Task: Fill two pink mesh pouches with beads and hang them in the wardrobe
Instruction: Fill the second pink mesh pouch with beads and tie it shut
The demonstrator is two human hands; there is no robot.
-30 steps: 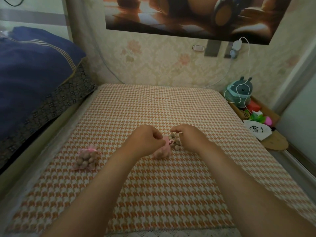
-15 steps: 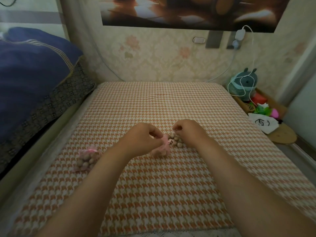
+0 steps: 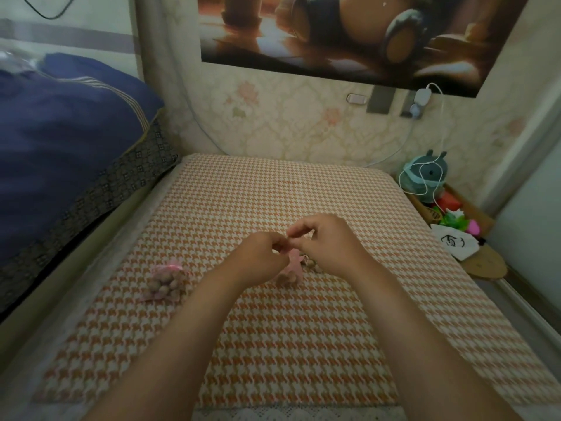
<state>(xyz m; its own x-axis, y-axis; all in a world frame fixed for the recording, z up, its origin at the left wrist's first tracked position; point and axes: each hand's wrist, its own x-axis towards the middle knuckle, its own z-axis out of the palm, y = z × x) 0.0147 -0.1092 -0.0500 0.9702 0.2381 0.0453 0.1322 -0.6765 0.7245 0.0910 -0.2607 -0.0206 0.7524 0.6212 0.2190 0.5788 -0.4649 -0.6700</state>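
A pink mesh pouch (image 3: 292, 267) with some brown beads in its bottom hangs between my hands over the orange houndstooth cloth (image 3: 303, 329). My left hand (image 3: 261, 256) pinches the pouch's top from the left. From the right, my right hand (image 3: 326, 243) has its fingertips at the same opening; whether it holds a bead is hidden. A few loose brown beads (image 3: 314, 265) lie on the cloth under my right hand. A second pink mesh pouch (image 3: 165, 282), full of beads and tied shut, lies on the cloth to the left.
A bed with a dark blue quilt (image 3: 60, 141) runs along the left. At the right edge, a low wooden shelf (image 3: 485, 262) holds a teal plush toy (image 3: 428, 176), a white cable and small colourful items. The wallpapered wall (image 3: 303, 126) stands behind.
My right hand has left the loose beads and come up to the pouch's mouth, meeting my left hand. The pouch is lifted slightly. The camera has tilted a little.
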